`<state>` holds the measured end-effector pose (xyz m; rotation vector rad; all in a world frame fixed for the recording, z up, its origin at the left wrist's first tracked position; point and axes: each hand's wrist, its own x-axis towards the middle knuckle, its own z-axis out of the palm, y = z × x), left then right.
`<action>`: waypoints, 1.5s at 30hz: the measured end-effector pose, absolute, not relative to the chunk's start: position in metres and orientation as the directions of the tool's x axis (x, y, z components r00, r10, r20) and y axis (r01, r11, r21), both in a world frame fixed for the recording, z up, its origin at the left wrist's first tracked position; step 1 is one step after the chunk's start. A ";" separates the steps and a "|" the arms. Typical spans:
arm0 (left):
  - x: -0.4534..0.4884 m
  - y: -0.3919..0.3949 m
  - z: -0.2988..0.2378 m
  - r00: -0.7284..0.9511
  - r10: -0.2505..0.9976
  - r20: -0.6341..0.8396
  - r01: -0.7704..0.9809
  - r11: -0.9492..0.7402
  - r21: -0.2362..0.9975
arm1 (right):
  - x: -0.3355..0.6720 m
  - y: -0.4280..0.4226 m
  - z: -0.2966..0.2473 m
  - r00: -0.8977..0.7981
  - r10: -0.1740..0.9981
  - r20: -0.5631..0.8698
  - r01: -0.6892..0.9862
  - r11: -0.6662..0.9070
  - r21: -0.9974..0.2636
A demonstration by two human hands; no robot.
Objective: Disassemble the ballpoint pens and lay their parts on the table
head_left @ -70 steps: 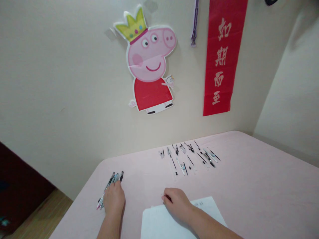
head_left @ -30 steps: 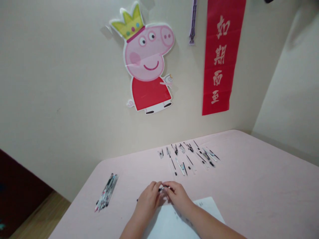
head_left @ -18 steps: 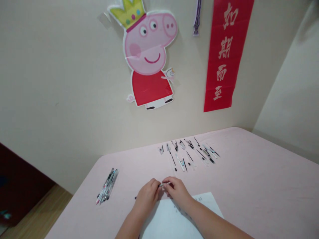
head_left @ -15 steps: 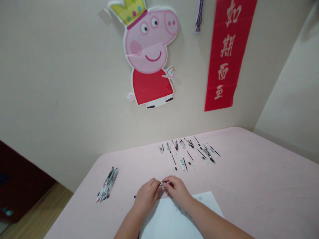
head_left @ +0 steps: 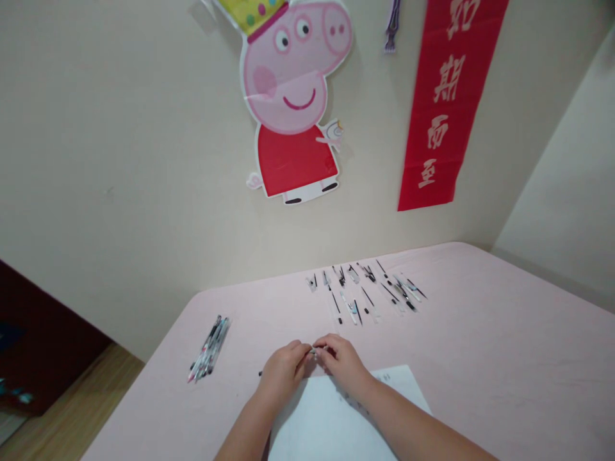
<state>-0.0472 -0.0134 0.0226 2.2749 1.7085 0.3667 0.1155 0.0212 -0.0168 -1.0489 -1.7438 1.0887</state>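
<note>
Both hands meet at the middle of the pink table (head_left: 504, 358), just above a white sheet of paper (head_left: 331, 422). My left hand (head_left: 282, 371) is closed around a thin pen (head_left: 314, 351), whose dark end pokes out to its left. My right hand (head_left: 342, 363) pinches the pen's light tip from the other side. A bundle of assembled pens (head_left: 209, 348) lies to the left, apart from both hands.
Several loose pen parts (head_left: 365, 291) are spread in a row near the table's far edge. A cartoon pig cutout (head_left: 293, 102) and a red banner (head_left: 444, 102) hang on the wall behind. Wooden floor (head_left: 62, 416) shows past the table's left edge.
My left hand left the pen bundle and came to the middle, where both hands closed on one pen. The view has tilted down slightly.
</note>
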 end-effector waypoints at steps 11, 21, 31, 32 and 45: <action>-0.049 -0.013 0.021 0.270 0.962 0.040 0.882 -0.264 0.390 | 0.116 0.022 -0.018 -0.323 0.922 0.213 0.240 0.297 -0.924; -0.053 -0.011 0.017 0.271 0.960 0.068 0.863 -0.274 0.425 | 0.115 0.021 -0.019 -0.310 0.924 0.226 0.218 0.300 -0.929; -0.059 -0.008 0.010 0.142 0.977 0.160 0.894 -0.196 0.404 | 0.120 0.026 -0.020 -0.200 0.945 0.258 0.325 0.313 -0.893; -0.060 -0.008 0.009 0.132 0.976 0.174 0.895 -0.193 0.402 | 0.122 0.025 -0.018 -0.197 0.941 0.276 0.382 0.333 -0.862; -0.058 -0.010 0.013 0.109 0.981 0.159 0.908 -0.163 0.385 | 0.124 0.017 -0.010 -0.262 0.897 0.355 0.641 0.437 -0.631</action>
